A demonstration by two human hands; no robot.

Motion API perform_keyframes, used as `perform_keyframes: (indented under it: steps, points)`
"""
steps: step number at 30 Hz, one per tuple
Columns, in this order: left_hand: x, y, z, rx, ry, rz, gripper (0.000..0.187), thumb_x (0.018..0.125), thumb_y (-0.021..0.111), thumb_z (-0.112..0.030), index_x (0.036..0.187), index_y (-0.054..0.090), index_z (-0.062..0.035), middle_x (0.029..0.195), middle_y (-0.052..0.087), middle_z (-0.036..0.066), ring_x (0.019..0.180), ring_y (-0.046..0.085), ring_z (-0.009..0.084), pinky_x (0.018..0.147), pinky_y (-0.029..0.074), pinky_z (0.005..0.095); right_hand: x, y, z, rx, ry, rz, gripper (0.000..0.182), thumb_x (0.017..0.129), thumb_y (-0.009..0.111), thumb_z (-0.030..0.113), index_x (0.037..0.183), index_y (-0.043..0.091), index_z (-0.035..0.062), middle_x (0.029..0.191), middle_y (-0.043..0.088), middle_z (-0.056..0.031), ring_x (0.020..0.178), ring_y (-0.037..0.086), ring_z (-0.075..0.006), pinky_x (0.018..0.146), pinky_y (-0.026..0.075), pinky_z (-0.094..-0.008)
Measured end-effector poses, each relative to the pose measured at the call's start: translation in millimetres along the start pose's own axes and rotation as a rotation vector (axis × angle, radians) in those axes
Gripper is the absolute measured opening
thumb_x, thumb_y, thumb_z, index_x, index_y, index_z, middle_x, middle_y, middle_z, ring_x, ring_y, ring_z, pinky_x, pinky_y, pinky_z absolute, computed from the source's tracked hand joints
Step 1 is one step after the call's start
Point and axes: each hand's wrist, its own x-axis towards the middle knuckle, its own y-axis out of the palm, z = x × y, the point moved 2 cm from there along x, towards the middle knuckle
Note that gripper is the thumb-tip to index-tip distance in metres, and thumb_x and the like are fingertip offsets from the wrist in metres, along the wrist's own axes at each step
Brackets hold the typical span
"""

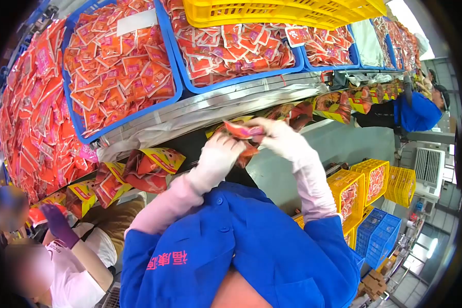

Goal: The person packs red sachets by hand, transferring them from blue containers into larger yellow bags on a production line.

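A small red-and-white sachet (239, 130) is pinched in the fingers of my right hand (281, 138), which wears a white glove. Below it is a printed red-and-yellow bag (247, 155), partly covered by my hands. My left hand (219, 153), also in a white glove, has its fingers curled against this bag's edge, close to the sachet. More printed bags stand in a row along the dark belt, such as one bag (161, 160) to the left and another bag (333, 105) to the right.
Blue crates (123, 66) full of red sachets line the far side, with a yellow crate (287, 13) on top. A loose sachet heap (36, 113) lies left. Co-workers are at lower left, one with a purple glove (59, 223), and far right. Stacked crates (377, 231) stand behind right.
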Motion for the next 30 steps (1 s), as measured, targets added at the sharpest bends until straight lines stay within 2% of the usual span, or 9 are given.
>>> perform_keyframes:
  steps: [6, 13, 18, 21, 24, 26, 27, 28, 30]
  points:
    - [-42, 2, 30, 0.238, 0.009, 0.210, 0.021, 0.076, 0.070, -0.024, 0.091, 0.071, -0.0090, 0.087, 0.067, 0.006, 0.100, 0.064, 0.0263, 0.109, 0.041, 0.0521, 48, 80, -18, -0.939, 0.035, 0.420, 0.020, 0.089, 0.057, 0.017, 0.100, 0.069, 0.0053, 0.094, 0.072, -0.0185, 0.094, 0.070, -0.0364, 0.081, 0.055, -0.0462]
    - [-42, -22, 31, 0.284, 0.080, 0.118, 0.005, 0.075, 0.060, -0.013, 0.072, 0.064, -0.0102, 0.069, 0.059, 0.003, 0.077, 0.061, 0.0212, 0.108, 0.042, 0.0525, 81, 142, -51, -0.922, 0.241, 0.798, 0.017, 0.083, 0.066, 0.026, 0.091, 0.075, 0.0130, 0.090, 0.075, -0.0118, 0.087, 0.072, -0.0304, 0.078, 0.056, -0.0443]
    - [-56, -38, 27, 0.177, 0.018, 0.173, 0.003, 0.074, 0.062, -0.013, 0.073, 0.065, -0.0115, 0.068, 0.058, 0.003, 0.076, 0.061, 0.0208, 0.107, 0.043, 0.0522, 100, 149, -23, -0.972, -0.587, 0.598, 0.032, 0.093, 0.060, 0.037, 0.119, 0.074, 0.0239, 0.121, 0.073, -0.0029, 0.112, 0.069, -0.0250, 0.087, 0.056, -0.0436]
    - [-55, -65, 36, 0.112, -0.123, 0.202, 0.010, 0.069, 0.071, -0.018, 0.078, 0.069, -0.0132, 0.075, 0.062, 0.002, 0.082, 0.063, 0.0206, 0.102, 0.044, 0.0500, 119, 146, 13, -0.865, -0.011, 1.028, 0.037, 0.093, 0.056, 0.036, 0.119, 0.072, 0.0161, 0.118, 0.072, -0.0126, 0.111, 0.067, -0.0302, 0.090, 0.053, -0.0480]
    - [-17, -109, 87, 0.030, -0.335, -0.046, 0.016, 0.067, 0.071, -0.005, 0.082, 0.068, -0.0102, 0.090, 0.068, 0.008, 0.092, 0.064, 0.0316, 0.091, 0.048, 0.0450, 133, 34, 49, -0.478, -0.140, 0.736, 0.032, 0.086, 0.063, 0.027, 0.112, 0.072, 0.0101, 0.103, 0.073, -0.0165, 0.100, 0.068, -0.0380, 0.089, 0.054, -0.0462]
    - [11, -114, 157, 0.151, -0.510, -0.255, 0.015, 0.082, 0.067, -0.010, 0.096, 0.066, -0.0061, 0.096, 0.066, 0.015, 0.095, 0.062, 0.0368, 0.082, 0.048, 0.0478, 189, -37, -27, -0.801, -0.330, 0.185, 0.029, 0.086, 0.065, 0.029, 0.107, 0.072, 0.0118, 0.106, 0.071, -0.0148, 0.099, 0.067, -0.0379, 0.090, 0.055, -0.0470]
    - [19, -99, 203, 0.218, -0.664, -0.269, 0.026, 0.088, 0.068, -0.018, 0.109, 0.065, -0.0040, 0.109, 0.066, 0.019, 0.104, 0.062, 0.0379, 0.089, 0.049, 0.0491, 222, -81, -22, -0.613, 0.237, -0.029, 0.037, 0.087, 0.067, 0.030, 0.119, 0.071, 0.0112, 0.104, 0.072, -0.0186, 0.100, 0.070, -0.0330, 0.089, 0.055, -0.0453]
    - [33, -86, 247, 0.265, -0.781, -0.161, 0.042, 0.089, 0.070, -0.030, 0.121, 0.062, -0.0039, 0.121, 0.064, 0.021, 0.115, 0.061, 0.0376, 0.099, 0.048, 0.0481, 260, -102, -70, -0.740, 0.101, -0.354, 0.066, 0.087, 0.070, 0.040, 0.141, 0.052, 0.0077, 0.132, 0.061, -0.0213, 0.118, 0.062, -0.0362, 0.097, 0.052, -0.0448]
    - [55, -53, 305, 0.242, -1.084, 0.204, 0.054, 0.085, 0.073, -0.039, 0.127, 0.060, -0.0084, 0.120, 0.066, 0.020, 0.116, 0.062, 0.0377, 0.095, 0.052, 0.0479, 313, -102, -95, -0.927, -0.207, -0.671, 0.074, 0.085, 0.069, 0.056, 0.136, 0.049, 0.0052, 0.144, 0.050, -0.0247, 0.118, 0.060, -0.0433, 0.094, 0.052, -0.0462]
